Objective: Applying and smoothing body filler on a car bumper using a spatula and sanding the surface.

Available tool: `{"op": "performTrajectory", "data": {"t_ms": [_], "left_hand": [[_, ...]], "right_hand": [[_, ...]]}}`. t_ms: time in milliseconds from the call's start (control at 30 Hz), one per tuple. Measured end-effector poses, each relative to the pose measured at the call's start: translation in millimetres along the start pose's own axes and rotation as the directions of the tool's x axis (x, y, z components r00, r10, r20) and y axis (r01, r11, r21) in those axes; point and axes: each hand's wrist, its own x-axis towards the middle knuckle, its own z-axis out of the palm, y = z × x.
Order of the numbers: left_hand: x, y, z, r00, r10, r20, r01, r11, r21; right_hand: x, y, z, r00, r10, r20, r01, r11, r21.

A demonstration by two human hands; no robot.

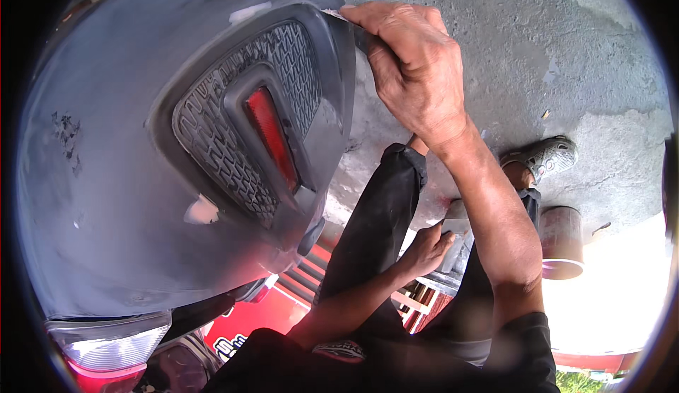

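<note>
A grey car bumper (99, 153) fills the left half, with a textured panel (290, 75), a red reflector (272, 135) and pale patches. My right hand (417, 75) is closed at the panel's upper right edge, thumb and fingers pinching something thin, mostly hidden, beside a pale strip at the fingertips. Lower down, between my legs, my left hand (428, 251) grips a grey flat piece (456, 230), whose full shape I cannot make out.
A tail lamp (109, 340) sits below the bumper, beside a red surface (262, 312) and dark slats. My dark-trousered legs and clog (548, 156) are over rough concrete (552, 54). A cylindrical bucket (562, 234) stands at the right, by a bright sunlit area.
</note>
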Motion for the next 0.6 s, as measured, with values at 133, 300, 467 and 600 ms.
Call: {"op": "performTrajectory", "data": {"t_ms": [133, 300, 467, 600], "left_hand": [[-0.8, 1.6, -3.6, 0.999, -0.039, 0.018, 0.038, 0.999, 0.029], [2.3, -1.5, -8.0, 0.981, -0.121, 0.150, 0.115, 0.992, 0.051], [1.0, -9.5, -8.9, 0.993, -0.051, 0.103, 0.046, 0.998, 0.044], [2.1, 1.1, -17.3, 0.996, -0.034, 0.078, 0.028, 0.996, 0.083]], "right_hand": [[-1.4, 1.3, 9.3, 0.999, -0.049, 0.004, 0.050, 0.998, -0.038], [-21.6, 1.1, 23.6, 0.995, -0.095, -0.020, 0.093, 0.992, -0.089], [-35.4, -2.0, 22.5, 1.000, -0.022, -0.012, 0.021, 0.996, -0.087], [-26.9, 7.6, 9.1, 0.999, -0.044, 0.011, 0.045, 0.998, -0.053]]}}
